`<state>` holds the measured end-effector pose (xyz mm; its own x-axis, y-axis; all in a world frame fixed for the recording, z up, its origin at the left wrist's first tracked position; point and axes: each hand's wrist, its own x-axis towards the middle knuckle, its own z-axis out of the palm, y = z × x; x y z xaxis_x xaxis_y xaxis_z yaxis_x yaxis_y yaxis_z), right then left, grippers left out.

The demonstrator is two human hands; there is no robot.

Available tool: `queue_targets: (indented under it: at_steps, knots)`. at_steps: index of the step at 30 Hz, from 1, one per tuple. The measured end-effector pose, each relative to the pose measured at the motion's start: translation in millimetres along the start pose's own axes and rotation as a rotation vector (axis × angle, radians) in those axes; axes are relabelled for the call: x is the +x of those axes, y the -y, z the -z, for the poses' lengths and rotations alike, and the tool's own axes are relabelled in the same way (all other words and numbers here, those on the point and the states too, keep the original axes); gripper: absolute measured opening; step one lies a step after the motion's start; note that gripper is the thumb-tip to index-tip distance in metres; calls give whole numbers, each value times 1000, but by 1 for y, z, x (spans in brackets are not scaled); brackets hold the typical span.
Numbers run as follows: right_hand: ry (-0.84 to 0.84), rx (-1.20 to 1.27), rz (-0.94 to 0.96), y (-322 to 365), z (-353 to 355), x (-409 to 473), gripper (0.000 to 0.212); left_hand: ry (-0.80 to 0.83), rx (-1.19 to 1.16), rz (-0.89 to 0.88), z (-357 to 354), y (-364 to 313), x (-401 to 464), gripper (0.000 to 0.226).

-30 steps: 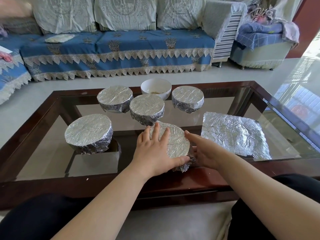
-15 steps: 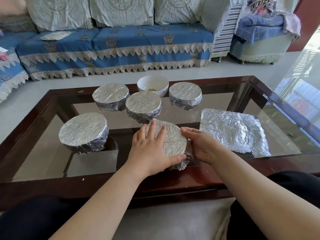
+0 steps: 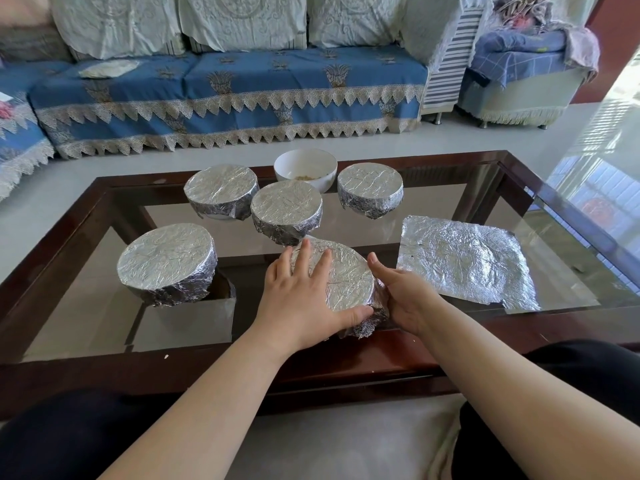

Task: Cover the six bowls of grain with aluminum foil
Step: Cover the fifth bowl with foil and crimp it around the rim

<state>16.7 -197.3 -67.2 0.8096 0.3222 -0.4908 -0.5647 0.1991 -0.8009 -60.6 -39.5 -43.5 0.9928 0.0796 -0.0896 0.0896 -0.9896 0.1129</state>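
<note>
Several foil-covered bowls stand on the glass coffee table (image 3: 450, 202). The nearest one (image 3: 349, 278) sits between my hands. My left hand (image 3: 304, 299) lies flat on its foil top, thumb along the near rim. My right hand (image 3: 401, 299) presses the foil against its right side with nearly straight fingers. Other covered bowls stand at the left (image 3: 166, 261), back left (image 3: 221, 190), centre (image 3: 285, 211) and back right (image 3: 370, 188). An uncovered white bowl (image 3: 305, 168) with a little grain sits at the far edge. A loose foil sheet (image 3: 460, 261) lies flat at the right.
The table has a dark wooden frame (image 3: 69, 230). A blue-covered sofa (image 3: 228, 88) runs behind it and an armchair (image 3: 519, 81) stands at the back right. My dark-clad knees (image 3: 69, 434) are at the near edge.
The view shifted slightly. My right hand slid a little along the bowl's right side, pressing the foil down. My left hand stayed flat on top.
</note>
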Motion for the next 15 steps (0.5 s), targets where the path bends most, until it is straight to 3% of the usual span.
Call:
queue_targets:
  at_steps: [5,10,15]
  knots:
    - [-52,-69,69,-4,0,1,44,-9,-7,3,-1,1,1,116]
    - [-229,-346,230,-11,-6,4,38,-10,2,6,-1,1,1,117]
    - [-220,-377,242,-11,-6,6,36,-19,3,10,-3,1,1,118]
